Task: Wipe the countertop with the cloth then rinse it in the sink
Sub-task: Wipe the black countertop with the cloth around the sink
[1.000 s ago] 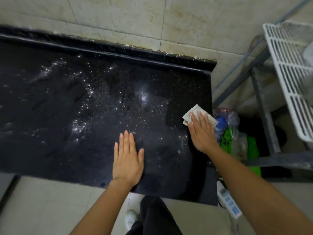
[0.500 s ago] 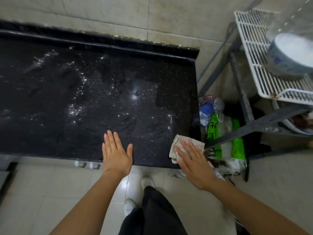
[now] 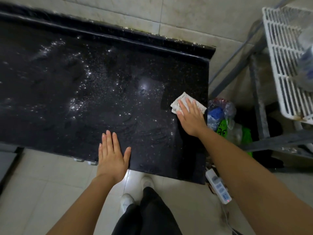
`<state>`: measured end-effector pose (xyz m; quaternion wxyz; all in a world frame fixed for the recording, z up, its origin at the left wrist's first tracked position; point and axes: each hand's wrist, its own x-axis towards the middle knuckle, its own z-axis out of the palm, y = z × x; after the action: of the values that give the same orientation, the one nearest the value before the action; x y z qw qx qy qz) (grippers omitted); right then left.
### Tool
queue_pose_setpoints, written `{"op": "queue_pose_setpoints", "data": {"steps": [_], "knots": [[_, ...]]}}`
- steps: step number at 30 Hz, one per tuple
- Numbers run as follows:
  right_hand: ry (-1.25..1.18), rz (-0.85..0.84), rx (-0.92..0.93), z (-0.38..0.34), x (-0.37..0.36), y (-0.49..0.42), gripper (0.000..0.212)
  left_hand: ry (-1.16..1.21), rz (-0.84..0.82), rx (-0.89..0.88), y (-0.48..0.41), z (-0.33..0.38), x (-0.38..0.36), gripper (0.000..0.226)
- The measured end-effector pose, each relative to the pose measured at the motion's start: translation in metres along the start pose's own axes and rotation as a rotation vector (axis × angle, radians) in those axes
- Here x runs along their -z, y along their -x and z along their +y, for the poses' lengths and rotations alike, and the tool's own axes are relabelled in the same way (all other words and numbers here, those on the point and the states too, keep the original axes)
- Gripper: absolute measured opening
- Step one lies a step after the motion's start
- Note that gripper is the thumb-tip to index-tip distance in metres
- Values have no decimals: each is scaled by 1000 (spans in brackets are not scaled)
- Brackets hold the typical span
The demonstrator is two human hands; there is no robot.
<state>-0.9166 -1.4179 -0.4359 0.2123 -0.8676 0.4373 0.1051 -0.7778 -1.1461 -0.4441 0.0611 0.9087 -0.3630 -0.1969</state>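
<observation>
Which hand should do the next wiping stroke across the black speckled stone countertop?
Right. The right hand presses the crumpled white cloth flat near the countertop's right edge; the left hand rests bare at the front edge.

White slatted plastic rack point(image 3: 286, 68) on a grey metal frame point(image 3: 257, 102) at right, clear crumpled plastic bag point(image 3: 221, 109) with blue contents just beside a green printed bag point(image 3: 245, 134) underneath, white power strip point(image 3: 218, 187) with a red light on pale floor tiles point(image 3: 42, 184), beige stained wall tiles point(image 3: 194, 17) behind.
</observation>
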Motion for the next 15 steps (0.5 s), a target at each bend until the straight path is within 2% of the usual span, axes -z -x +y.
{"op": "queue_pose_setpoints", "data": {"steps": [4,11,15], "knots": [[-33,15,-1,-13,-6,8,54,-3,-31,6,0,1,3,74],[123,-81,303,-23,-43,93,60,0,-91,11,-1,2,7,72],[244,-152,535,-22,-63,133,60,14,-106,10,1,3,10,72]]}}
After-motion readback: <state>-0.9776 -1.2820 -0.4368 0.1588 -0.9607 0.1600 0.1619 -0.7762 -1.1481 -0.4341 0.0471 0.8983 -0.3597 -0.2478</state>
